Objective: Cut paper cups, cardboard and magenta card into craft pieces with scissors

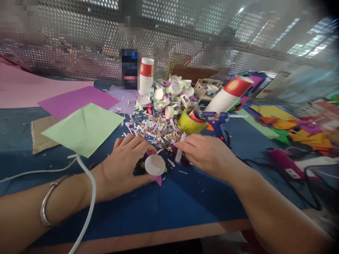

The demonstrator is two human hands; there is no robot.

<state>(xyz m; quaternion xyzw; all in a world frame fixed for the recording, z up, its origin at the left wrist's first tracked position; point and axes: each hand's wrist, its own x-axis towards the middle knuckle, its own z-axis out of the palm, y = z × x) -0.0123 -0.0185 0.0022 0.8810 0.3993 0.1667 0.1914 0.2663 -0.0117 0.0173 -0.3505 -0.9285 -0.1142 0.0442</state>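
My left hand (129,158), with a bangle at the wrist, has its thumb and fingers closed around a small white paper cup piece (155,165). Purple and green paper tabs stick out from its edge. To the right, my right hand (203,151) pinches a narrow whitish strip (180,152) just above the blue table; its exact material is unclear. Beyond both hands lies a heap of paper scraps (159,128). Behind it is a pile of similar cup pieces (169,93) with coloured tabs. A blue glue gun (218,123) rests by a yellow-green round container (190,122).
Green (84,128), purple and pink paper sheets lie at the left over some cardboard (39,135). Stacked paper cups (146,76) stand at the back; another stack (229,95) leans right. A power strip (287,165) with cables lies right. A white cable (91,197) crosses my left forearm.
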